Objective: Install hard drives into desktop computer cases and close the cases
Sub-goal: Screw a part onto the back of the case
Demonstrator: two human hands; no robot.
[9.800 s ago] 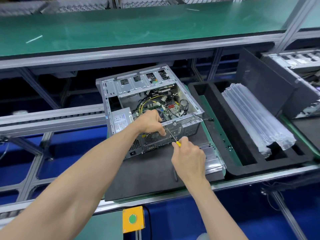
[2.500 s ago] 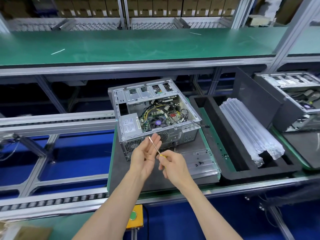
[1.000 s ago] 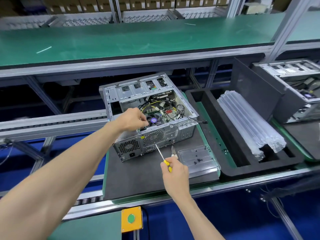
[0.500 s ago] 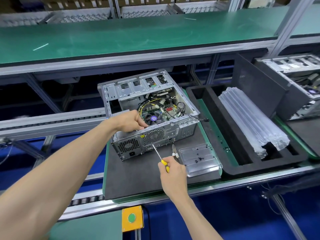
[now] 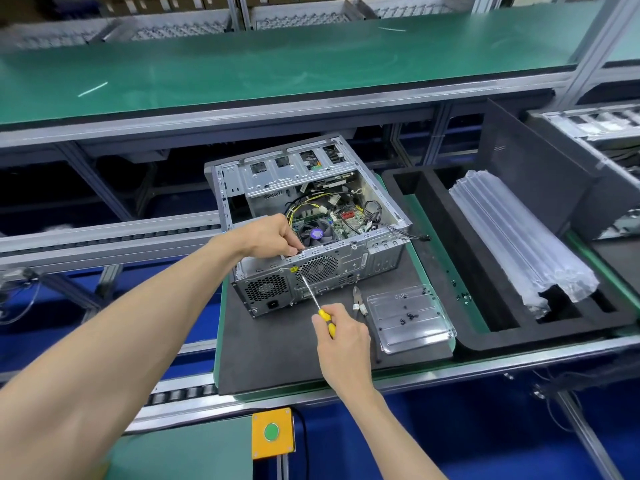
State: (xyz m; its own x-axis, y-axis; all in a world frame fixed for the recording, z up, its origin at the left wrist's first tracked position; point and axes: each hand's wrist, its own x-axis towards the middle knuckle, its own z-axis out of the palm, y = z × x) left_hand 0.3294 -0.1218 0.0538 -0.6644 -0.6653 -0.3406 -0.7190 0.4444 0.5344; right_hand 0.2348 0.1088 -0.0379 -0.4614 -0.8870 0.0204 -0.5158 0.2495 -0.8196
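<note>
Factory assembly line — roller conveyor (image 5: 104, 233), green workbench (image 5: 242, 64).

A long green-topped shelf (image 5: 277, 64) runs across the upper part of the view, edged in pale aluminium and carried on grey metal posts (image 5: 588, 53). Behind it stand wire racks (image 5: 173, 29) with brown cartons (image 5: 145, 1) along the top edge. Below the shelf the space is dark, crossed by slanted grey struts (image 5: 93, 181). A roller conveyor (image 5: 104, 237) runs left to right at mid height, a second one (image 5: 180, 393) nearer the viewer. The desk (image 5: 485, 362) has an aluminium front rail. Beneath it the floor (image 5: 450, 427) is deep blue. A yellow box with a green button (image 5: 272, 433) is fixed at the front. Light is even and bright, glaring off the green shelf
</note>
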